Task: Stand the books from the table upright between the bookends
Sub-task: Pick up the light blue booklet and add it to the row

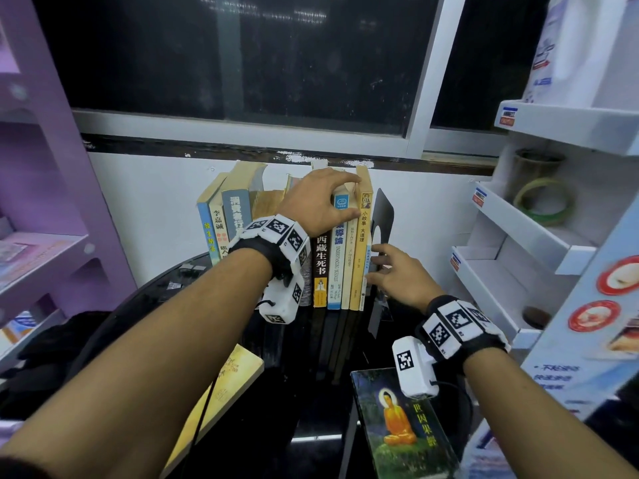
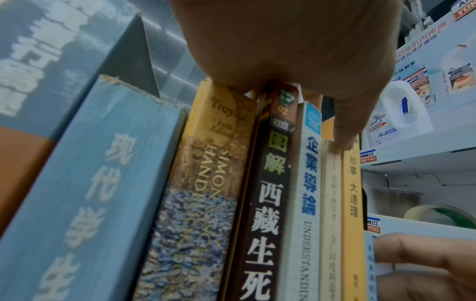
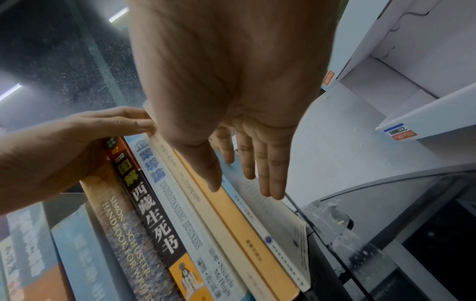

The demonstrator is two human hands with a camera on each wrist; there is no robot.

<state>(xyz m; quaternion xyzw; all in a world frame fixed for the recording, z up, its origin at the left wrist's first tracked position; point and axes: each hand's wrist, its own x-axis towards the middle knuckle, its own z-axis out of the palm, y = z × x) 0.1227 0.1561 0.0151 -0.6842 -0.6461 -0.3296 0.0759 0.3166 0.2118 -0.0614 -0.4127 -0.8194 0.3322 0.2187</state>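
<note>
A row of upright books (image 1: 325, 264) stands on the black glass table (image 1: 297, 402), with a black bookend (image 1: 383, 216) at its right end. My left hand (image 1: 349, 198) grips the tops of the right-hand books, fingers over the top edges and thumb (image 2: 342, 140) on a cream spine. My right hand (image 1: 383, 267) presses straight fingers (image 3: 270, 173) flat against a thin light-blue book (image 3: 260, 205), the last one before the bookend. A yellow book (image 1: 228, 385) and a Buddha-cover book (image 1: 404, 426) lie flat near me. No left bookend shows.
A purple shelf unit (image 1: 45, 236) stands close on the left, with black cloth (image 1: 58, 344) below it. A white cardboard display rack (image 1: 518, 243) holding a tape roll (image 1: 546, 202) crowds the right. Wall and window sit right behind the books.
</note>
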